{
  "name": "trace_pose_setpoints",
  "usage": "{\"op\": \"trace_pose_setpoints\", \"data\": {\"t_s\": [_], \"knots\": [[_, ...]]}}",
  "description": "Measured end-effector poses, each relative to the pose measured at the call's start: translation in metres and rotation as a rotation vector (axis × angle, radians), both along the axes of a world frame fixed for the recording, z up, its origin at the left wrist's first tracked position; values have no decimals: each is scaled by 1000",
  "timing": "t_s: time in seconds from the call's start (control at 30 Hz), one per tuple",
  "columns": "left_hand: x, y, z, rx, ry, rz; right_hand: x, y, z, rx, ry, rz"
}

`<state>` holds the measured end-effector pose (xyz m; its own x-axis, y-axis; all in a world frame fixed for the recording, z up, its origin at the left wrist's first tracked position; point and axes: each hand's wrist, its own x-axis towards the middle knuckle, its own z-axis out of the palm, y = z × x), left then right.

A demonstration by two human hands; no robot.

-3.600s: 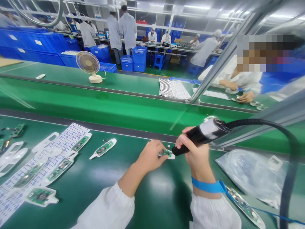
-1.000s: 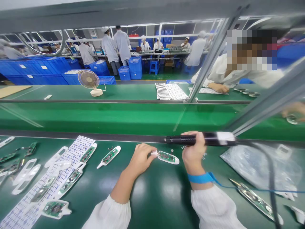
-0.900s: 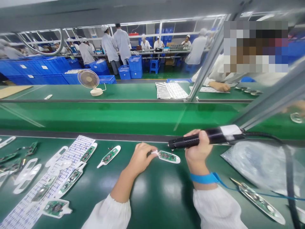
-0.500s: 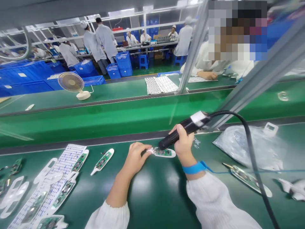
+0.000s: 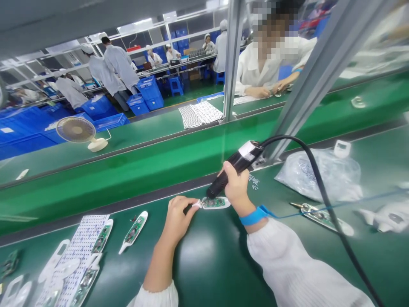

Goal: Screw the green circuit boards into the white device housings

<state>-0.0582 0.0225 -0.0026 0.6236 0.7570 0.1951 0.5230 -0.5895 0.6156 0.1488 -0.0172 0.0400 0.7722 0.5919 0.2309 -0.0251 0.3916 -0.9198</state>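
My right hand point(image 5: 237, 184) is wrapped round a black corded power screwdriver point(image 5: 235, 167) with a white patch near its cable end. The tool slants down to the left, its nose over a white device housing point(image 5: 227, 204) fitted with a green circuit board point(image 5: 213, 203). Whether its tip touches the board I cannot tell. My left hand point(image 5: 179, 215) pinches the narrow white left end of that housing and steadies it on the green bench. A blue wrist strap point(image 5: 254, 216) circles my right wrist.
Left of me lie another board-filled housing point(image 5: 135, 230) and a dotted sheet point(image 5: 83, 238) with several housings. To the right are small screws point(image 5: 254, 182), a clear plastic bag point(image 5: 319, 172) and a pointed assembly point(image 5: 326, 219). A metal post point(image 5: 232, 64) and a co-worker point(image 5: 271, 64) are beyond.
The view has tilted and shifted, so the scene sits further left. The screwdriver stands somewhat steeper, its nose nearer the housing's left end. Both hands keep their holds.
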Motion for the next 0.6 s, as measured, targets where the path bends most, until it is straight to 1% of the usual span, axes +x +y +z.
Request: {"op": "trace_pose_setpoints", "data": {"t_s": [0.2,0.43,0.6], "knots": [[1,-1,3,6,4,-12,-3,1,-3,-10,19,1],[8,-8,5,-27,-18,7,-4,0,1,-39,52,-12],[12,-10,5,6,-1,-1,-2,4,-1,-48,126,-30]]}}
